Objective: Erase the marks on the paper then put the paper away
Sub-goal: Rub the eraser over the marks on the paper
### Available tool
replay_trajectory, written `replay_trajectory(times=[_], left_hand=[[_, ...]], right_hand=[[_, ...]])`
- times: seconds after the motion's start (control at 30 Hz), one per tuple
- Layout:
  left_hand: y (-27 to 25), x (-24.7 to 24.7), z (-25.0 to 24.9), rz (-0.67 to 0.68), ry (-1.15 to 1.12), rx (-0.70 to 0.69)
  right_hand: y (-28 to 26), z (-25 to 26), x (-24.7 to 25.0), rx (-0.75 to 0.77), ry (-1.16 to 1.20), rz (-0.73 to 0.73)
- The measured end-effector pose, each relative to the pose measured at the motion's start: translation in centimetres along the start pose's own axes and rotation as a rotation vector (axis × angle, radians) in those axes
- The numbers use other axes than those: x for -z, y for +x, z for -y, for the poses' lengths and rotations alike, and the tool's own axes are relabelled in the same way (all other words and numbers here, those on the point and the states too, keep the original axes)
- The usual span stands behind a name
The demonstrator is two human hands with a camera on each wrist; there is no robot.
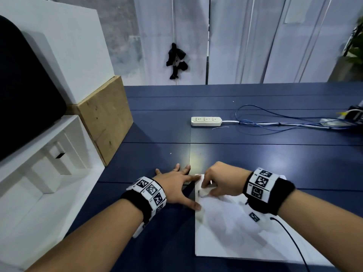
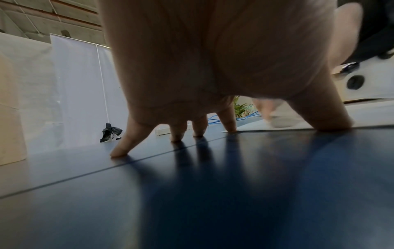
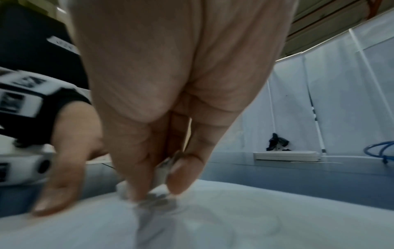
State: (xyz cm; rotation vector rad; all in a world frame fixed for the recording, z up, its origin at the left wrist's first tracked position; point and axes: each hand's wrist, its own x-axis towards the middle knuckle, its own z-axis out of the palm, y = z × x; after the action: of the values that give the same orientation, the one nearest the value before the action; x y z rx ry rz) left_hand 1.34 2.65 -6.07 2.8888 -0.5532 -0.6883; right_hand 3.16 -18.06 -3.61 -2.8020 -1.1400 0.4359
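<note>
Now, from my head view, the flat white sheet of paper [image 1: 235, 228] lies on the dark blue table [image 1: 255, 154] in the lower middle of the frame, and its long side runs from my body away toward the far wall. My right hand [image 1: 222, 181] is over the paper's far left corner. Its fingers are curled and pinch a small white block eraser [image 1: 205, 192] against the paper. My left hand [image 1: 174, 185] is just to the left of it. It is spread flat and holds nothing. Its thumb and first finger press on the paper's left edge, and the other fingers rest on the table. So the spot I rub sits between my two hands, and the right hand is the one on it. I cannot see any marks from here; that part is blurry.

Next, the left wrist view. My fingers [image 2: 119, 151] stand spread on the shiny table, tips down. The paper's edge [image 2: 277, 128] is at the middle right, under my thumb.

Last, the right wrist view. My thumb and fingers squeeze the eraser [image 3: 162, 171] in the middle of the frame, and it touches the paper [image 3: 234, 219] below. My left hand [image 3: 70, 151] is at the left, pressing the paper down.

I think I am rubbing, and the paper is not put away yet.
</note>
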Motion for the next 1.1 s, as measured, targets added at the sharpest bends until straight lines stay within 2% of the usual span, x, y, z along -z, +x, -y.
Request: replay_trajectory(times=[0.1, 0.17, 0.27, 0.33, 0.37, 0.5, 0.57, 0.7, 0.77, 0.93, 1.0, 1.1], left_hand=[[0.0, 0.1, -0.1, -0.002, -0.010, -0.001], [-0.1, 0.1, -0.1, -0.003, -0.011, -0.002], [0.0, 0.0, 0.0, -0.006, -0.012, 0.001], [0.1, 0.0, 0.0, -0.008, -0.016, 0.001], [0.0, 0.0, 0.0, -0.007, -0.014, 0.000], [-0.2, 0.2, -0.2, 0.000, -0.016, -0.003], [-0.2, 0.2, -0.2, 0.001, -0.014, -0.001], [0.1, 0.0, 0.0, -0.006, -0.004, 0.003], [0.0, 0.0, 0.0, -0.007, -0.006, 0.004], [-0.1, 0.0, -0.2, -0.003, -0.007, -0.003], [-0.1, 0.0, -0.1, -0.002, -0.004, -0.001], [-0.1, 0.1, -0.1, -0.005, 0.002, 0.006]], right_hand=[[1.3, -1.1, 0.6, -0.095, 0.019, -0.108], [1.0, -1.3, 0.4, -0.085, 0.020, -0.122], [-0.5, -0.5, -0.4, 0.029, 0.041, -0.016], [-0.8, -0.1, -0.5, 0.056, 0.058, 0.070], [-0.5, -0.1, -0.3, 0.048, 0.038, 0.068], [1.5, -1.6, 0.9, -0.078, 0.019, -0.091], [1.3, -1.7, 0.7, -0.072, 0.013, -0.106], [-0.8, -0.4, -0.5, 0.066, 0.040, 0.039], [-0.7, -0.3, -0.4, 0.049, 0.054, 0.072], [1.4, -2.4, 0.6, -0.114, 0.043, -0.107], [0.7, -2.2, 0.4, -0.084, 0.027, -0.098], [-0.9, -1.1, -0.5, 0.039, 0.053, 0.003]])
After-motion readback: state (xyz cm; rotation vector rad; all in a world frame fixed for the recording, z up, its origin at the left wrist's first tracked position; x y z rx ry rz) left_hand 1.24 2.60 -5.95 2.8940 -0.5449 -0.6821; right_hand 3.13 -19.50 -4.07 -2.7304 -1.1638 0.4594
